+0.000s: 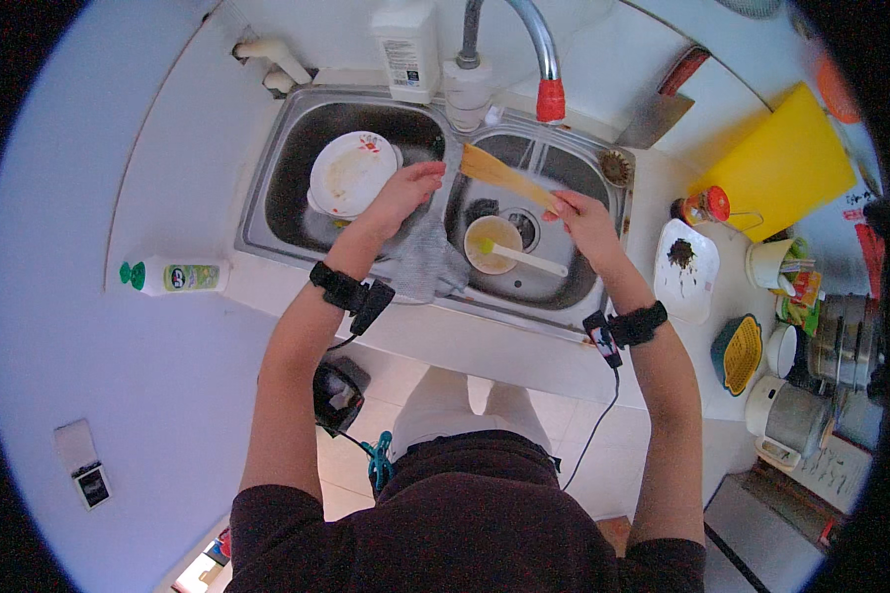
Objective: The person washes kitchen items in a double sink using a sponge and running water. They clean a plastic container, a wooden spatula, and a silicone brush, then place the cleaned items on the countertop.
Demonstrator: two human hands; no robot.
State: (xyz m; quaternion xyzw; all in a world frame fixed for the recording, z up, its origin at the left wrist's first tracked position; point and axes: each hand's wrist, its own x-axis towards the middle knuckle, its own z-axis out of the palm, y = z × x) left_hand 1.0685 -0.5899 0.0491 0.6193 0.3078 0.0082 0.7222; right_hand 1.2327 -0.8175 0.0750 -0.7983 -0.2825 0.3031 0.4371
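Observation:
My right hand (584,226) grips the narrow handle end of a wooden spatula (500,172). The spatula's broad blade points left, above the right sink basin (572,285). My left hand (404,194) is near the sink divider with its fingers stretched out, and nothing shows in it. Below the spatula, a small bowl (482,236) sits in the right basin beside the drain strainer (523,228). A white-handled brush or scraper (538,262) with a green head rests across that bowl. Stained white dishes, a plate (347,174) uppermost, are stacked in the left basin (285,159).
A grey mesh cloth (426,256) drapes over the divider. The faucet (551,96), with a red tip, overhangs the right basin. A white bottle (408,63) stands behind; a dish-soap bottle (185,276) is at left. A cleaver (656,111) and yellow cutting board (782,163) lean at right.

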